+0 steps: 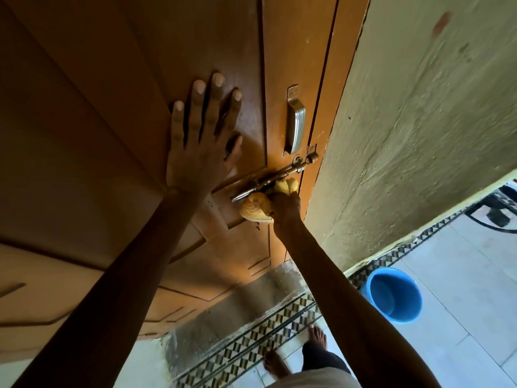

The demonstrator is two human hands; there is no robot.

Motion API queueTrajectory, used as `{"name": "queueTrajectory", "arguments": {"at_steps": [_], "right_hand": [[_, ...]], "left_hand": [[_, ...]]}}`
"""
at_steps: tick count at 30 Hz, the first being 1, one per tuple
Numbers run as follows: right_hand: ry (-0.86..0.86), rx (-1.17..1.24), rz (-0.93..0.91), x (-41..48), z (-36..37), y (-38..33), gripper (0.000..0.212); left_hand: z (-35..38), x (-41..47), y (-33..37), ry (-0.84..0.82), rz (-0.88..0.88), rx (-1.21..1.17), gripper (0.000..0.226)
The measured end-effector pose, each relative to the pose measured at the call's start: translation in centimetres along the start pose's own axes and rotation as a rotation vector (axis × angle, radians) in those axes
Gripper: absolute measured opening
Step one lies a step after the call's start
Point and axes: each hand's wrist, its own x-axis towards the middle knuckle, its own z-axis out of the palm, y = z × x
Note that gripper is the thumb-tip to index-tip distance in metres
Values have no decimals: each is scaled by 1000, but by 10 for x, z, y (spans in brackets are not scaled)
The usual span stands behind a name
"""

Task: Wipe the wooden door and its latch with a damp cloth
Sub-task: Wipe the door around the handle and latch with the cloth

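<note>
Right-hand fingers [291, 196] seemingly around cloth [256, 210]

Rough plastered wall [414, 130], pale yellow-green, right of frame — reddish smudge near its top. Floor of pale tiles [461, 289] with a black-and-white patterned tile border [251, 340] along the wall base. Blue bucket [396, 296] stands on the tiles. Daylight bright at right; left side dim.

Bunched yellow cloth [256, 209] presses against the brown wooden door's [117, 113] metal latch [275, 177], seemingly bolted.
</note>
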Motion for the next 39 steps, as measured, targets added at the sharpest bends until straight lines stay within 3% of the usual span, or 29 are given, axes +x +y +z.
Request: {"name": "queueTrajectory", "arguments": {"at_steps": [3,9,14,17,20,23,28,30,33,39], "right_hand": [[38,-53,106,13,-5,4,26],[-123,-232,126,16,-17,3,40],[-129,-36,152,13,-7,2,29],[-49,-3,191,16,-8,6,17],[-57,-89,231,34,-12,16,36],[-13,-45,313,43,-15,23,34],[-113,-1,133,11,-33,15,17],[-208,87,153,-2,-35,12,24],[-181,77,166,-8,-38,12,42],[-235,16,212,-30,-77,-7,14]], "left_hand": [[-1,1,0,-8,0,4,60],[-3,2,0,-10,-8,4,60],[-3,2,1,-16,-14,1,61],[-3,2,0,-11,-9,0,62],[-3,1,1,-11,-8,-8,64],[-2,2,1,-18,-9,0,65],[-3,2,0,-28,-19,13,61],[-2,2,1,-32,-18,21,62],[-4,2,1,-41,-22,20,62],[-3,2,0,-42,-25,-7,62]]}}
